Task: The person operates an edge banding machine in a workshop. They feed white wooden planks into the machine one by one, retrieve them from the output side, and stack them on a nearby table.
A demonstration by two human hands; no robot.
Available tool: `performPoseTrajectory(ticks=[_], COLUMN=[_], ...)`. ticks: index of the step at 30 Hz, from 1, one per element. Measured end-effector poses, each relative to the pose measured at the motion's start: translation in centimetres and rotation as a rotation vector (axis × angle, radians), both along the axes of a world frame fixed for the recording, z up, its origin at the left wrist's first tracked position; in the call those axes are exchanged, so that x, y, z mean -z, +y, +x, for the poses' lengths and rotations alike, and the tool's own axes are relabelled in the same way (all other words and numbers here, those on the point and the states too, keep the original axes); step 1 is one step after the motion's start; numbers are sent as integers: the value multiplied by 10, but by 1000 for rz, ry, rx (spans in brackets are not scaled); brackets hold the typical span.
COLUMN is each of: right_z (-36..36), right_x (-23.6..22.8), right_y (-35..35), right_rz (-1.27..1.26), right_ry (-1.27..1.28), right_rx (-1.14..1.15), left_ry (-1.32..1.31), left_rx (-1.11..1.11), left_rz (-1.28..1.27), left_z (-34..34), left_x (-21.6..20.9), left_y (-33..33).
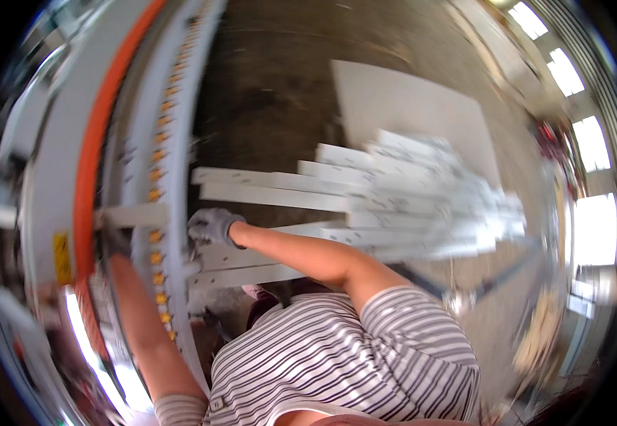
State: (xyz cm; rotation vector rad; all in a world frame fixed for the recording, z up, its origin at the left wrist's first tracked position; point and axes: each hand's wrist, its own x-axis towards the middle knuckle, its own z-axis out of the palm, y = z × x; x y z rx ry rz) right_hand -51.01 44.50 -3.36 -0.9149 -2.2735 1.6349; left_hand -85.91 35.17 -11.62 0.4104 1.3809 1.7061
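My left hand [115, 243] reaches in between the machine's orange strip and its row of yellow rollers. Blur and shadow hide its fingers. Just beyond it a short white board [136, 215] lies across the machine bed, one end by the orange strip. My right hand [215, 226], in a grey glove, is beside the machine's near rail with its fingers curled downward. Whether anything is in those fingers is hidden. Close to this hand are the ends of long white boards [273, 198], which belong to a staggered stack on my right.
The long machine [153, 153] runs along my left, with an orange strip [102, 128] and yellow rollers [158, 155]. A large pale panel [411, 106] lies beyond the stack. Bare concrete floor [273, 78] shows ahead. Windows [593, 145] line the far right wall.
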Motion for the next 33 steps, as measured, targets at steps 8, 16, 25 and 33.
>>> performPoseTrajectory(ticks=[8,16,25,33], right_z=[307,396,247,100], right_x=[65,55,-37,-69], right_y=[77,88,53,-46], right_rz=[639,494,631,723], right_ry=[-868,-1284,-532,144], right_rx=[535,282,0,-322], left_ry=[813,712,449,59], left_rx=[-183,81,557,-77], left_rz=[-161,-148,-188,-12], left_z=[131,217,326,362], left_x=[-96,-105,-130,-87], left_y=[-73,-110,-111,-82])
